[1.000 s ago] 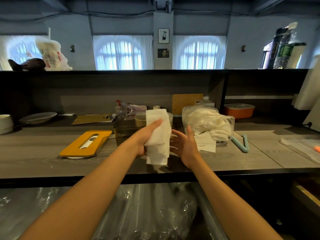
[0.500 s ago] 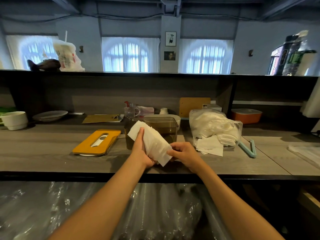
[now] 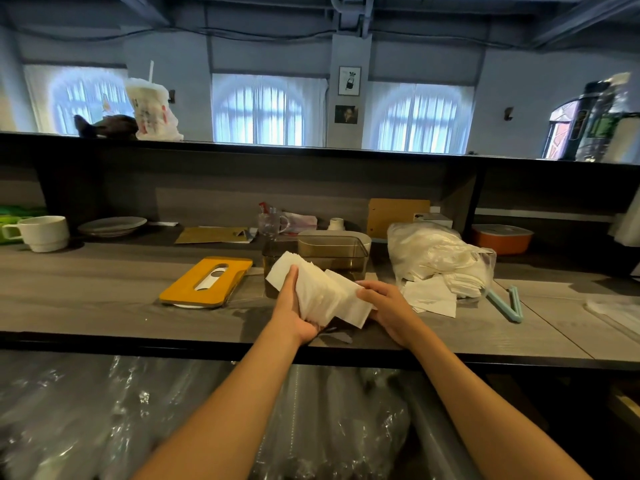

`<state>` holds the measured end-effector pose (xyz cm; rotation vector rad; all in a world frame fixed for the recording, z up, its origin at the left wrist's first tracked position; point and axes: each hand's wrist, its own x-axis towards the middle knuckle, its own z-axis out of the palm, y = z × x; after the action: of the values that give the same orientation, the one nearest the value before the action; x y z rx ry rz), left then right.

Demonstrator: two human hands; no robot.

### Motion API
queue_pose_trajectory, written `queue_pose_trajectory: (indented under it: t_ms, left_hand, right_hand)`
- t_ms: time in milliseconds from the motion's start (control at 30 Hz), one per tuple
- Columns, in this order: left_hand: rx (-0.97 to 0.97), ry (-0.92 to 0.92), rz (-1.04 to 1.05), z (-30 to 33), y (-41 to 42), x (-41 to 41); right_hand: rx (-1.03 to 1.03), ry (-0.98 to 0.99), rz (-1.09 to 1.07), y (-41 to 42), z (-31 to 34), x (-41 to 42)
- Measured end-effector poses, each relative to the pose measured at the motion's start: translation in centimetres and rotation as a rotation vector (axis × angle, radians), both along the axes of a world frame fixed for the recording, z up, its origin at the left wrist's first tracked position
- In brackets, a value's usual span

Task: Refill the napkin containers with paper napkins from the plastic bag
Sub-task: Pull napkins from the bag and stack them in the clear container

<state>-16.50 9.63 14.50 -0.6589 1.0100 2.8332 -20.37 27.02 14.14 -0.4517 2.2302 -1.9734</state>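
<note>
Head view: left hand (image 3: 294,313) cradles a fanned stack of paper napkins (image 3: 320,294); right hand (image 3: 384,303) pinches its right end, above the worktop (image 3: 104,296), near the open smoked-plastic napkin container (image 3: 332,252). Loose grip could spill sheets.

The print on the cup's bag (image 3: 152,112) is too blurred to read.

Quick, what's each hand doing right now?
Left hand: holding the stack of white paper napkins from the left side.
Right hand: gripping the same stack at its right end.
</note>
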Motion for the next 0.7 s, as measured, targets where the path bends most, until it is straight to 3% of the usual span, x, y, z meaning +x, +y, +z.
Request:
queue_pose_trajectory:
  t_ms: [167, 300, 433, 600, 700]
  left_hand:
    - [-0.053, 0.025, -0.028, -0.1, 0.0, -0.2]
    - [-0.123, 0.043, -0.052, 0.1, 0.2, -0.3]
    - [-0.218, 0.032, -0.078, 0.8, 1.0, 0.3]
    - [-0.122, 0.132, -0.100, 1.0, 1.8, 0.7]
    - [-0.069, 0.129, -0.086, 0.5, 1.3, 0.6]
  right_hand:
    - [0.303, 0.089, -0.085, -0.3, 0.7, 0.2]
    - [0.134, 0.107, -0.272, 0.6, 3.3, 0.7]
    - [0.034, 0.221, -0.324, -0.3, 7.3, 2.7]
    - [-0.187, 0.180, -0.282, -3.6, 10.2, 4.8]
    - [-0.118, 0.123, -0.309, -5.5, 8.8, 4.2]
